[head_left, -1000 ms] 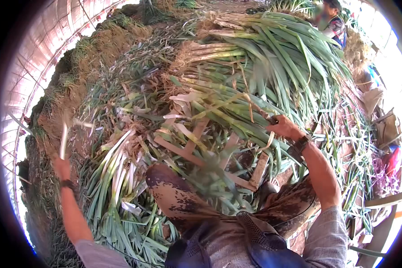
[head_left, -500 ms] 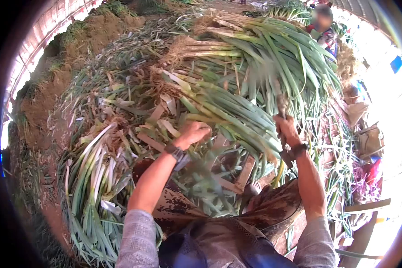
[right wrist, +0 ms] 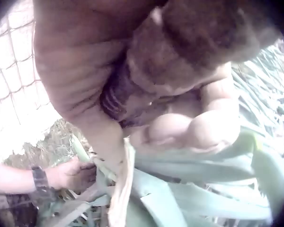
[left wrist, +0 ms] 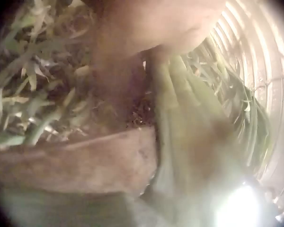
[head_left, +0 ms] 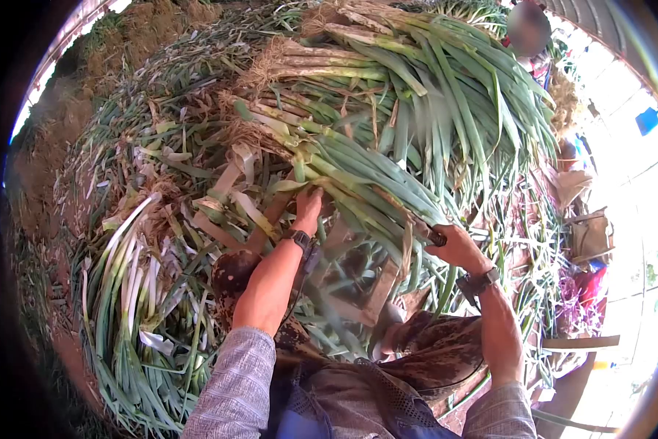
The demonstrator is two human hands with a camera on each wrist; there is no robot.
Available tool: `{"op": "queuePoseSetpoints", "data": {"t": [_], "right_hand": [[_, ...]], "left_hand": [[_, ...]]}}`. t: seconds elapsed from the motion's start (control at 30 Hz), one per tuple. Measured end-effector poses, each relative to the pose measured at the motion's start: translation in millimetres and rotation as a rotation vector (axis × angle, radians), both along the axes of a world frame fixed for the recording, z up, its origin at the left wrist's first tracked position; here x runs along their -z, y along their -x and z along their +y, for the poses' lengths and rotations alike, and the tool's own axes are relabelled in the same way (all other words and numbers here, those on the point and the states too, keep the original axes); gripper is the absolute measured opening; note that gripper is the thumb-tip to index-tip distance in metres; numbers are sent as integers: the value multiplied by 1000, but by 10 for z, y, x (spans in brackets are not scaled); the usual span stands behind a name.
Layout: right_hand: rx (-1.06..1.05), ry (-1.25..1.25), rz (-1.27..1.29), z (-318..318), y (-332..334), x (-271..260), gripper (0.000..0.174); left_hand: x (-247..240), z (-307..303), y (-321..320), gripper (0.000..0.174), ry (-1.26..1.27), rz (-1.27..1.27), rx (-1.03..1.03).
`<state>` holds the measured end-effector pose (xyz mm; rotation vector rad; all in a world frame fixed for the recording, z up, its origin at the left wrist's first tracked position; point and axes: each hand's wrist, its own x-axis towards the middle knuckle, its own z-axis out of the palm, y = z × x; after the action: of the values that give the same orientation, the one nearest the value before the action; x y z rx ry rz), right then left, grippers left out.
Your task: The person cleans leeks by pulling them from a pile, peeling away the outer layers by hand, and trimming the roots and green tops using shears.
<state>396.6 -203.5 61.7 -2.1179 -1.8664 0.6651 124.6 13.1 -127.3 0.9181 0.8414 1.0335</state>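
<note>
In the head view my left hand [head_left: 309, 208] grips the stalks of leeks [head_left: 344, 164] at the near edge of the big heap, its fingers partly hidden under them. The right wrist view also shows this left hand [right wrist: 75, 176], curled at the stalks. My right hand [head_left: 461, 249] is wrapped round the thick dark handle [right wrist: 156, 66] of a soil-coloured tool, over the green leaves [right wrist: 170, 198]. The tool's far end overlaps the leeks in the head view. Close below my left hand, the left wrist view shows blurred leek leaves [left wrist: 180, 109].
Pale trimmed leeks [head_left: 135, 263] lie in a pile at the left. A wooden frame [head_left: 380, 293] stands between my knees amid leaf scraps. Beyond the large leek heap [head_left: 446, 95], another person [head_left: 530, 36] is at the back right.
My left hand let go of a white-stemmed leek at the left pile, came right and took hold of leeks on the heap. My right hand swung the tool upright, then back down toward the leaves.
</note>
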Motion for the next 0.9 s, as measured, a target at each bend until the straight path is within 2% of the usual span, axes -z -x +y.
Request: {"op": "queuePoseSetpoints", "data": {"t": [0.03, 0.1, 0.17, 0.23, 0.27, 0.3, 0.37, 0.43, 0.53, 0.63, 0.77, 0.9], "right_hand": [[6, -8, -12, 5, -23, 14, 37], [14, -18, 6, -31, 11, -66, 37], [1, 58, 63, -69, 66, -191, 37], [-16, 56, 74, -128, 146, -281, 39], [-50, 55, 66, -144, 139, -264, 39], [-83, 56, 59, -165, 135, -241, 39], [-106, 18, 60, -242, 171, -194, 38], [-188, 9, -20, -289, 209, -124, 35], [-247, -7, -80, -381, 371, -13, 31], [-298, 8, -177, -386, 522, 124, 34], [-220, -20, -204, -273, 737, 210, 38], [-296, -39, -196, -170, 840, 214, 31]], "left_hand": [[-39, -21, -42, 33, 1, -2, 3], [-451, -136, -125, 31, 311, -183, -81], [-613, -233, -110, 37, 319, -197, -89], [-617, -255, -96, 41, 143, -224, -5], [-657, -345, -102, 42, 186, -289, 41], [-704, -431, -40, 42, 180, -282, 41], [-752, -617, 136, 37, 328, -212, 97], [-256, -619, 322, 34, 325, -212, 121], [-114, -795, 490, 35, 357, -281, 22], [-58, -781, 618, 33, 389, -275, 40], [-90, -761, 618, 29, 452, -262, 62], [-190, -805, 627, 29, 423, -189, 23]]}}
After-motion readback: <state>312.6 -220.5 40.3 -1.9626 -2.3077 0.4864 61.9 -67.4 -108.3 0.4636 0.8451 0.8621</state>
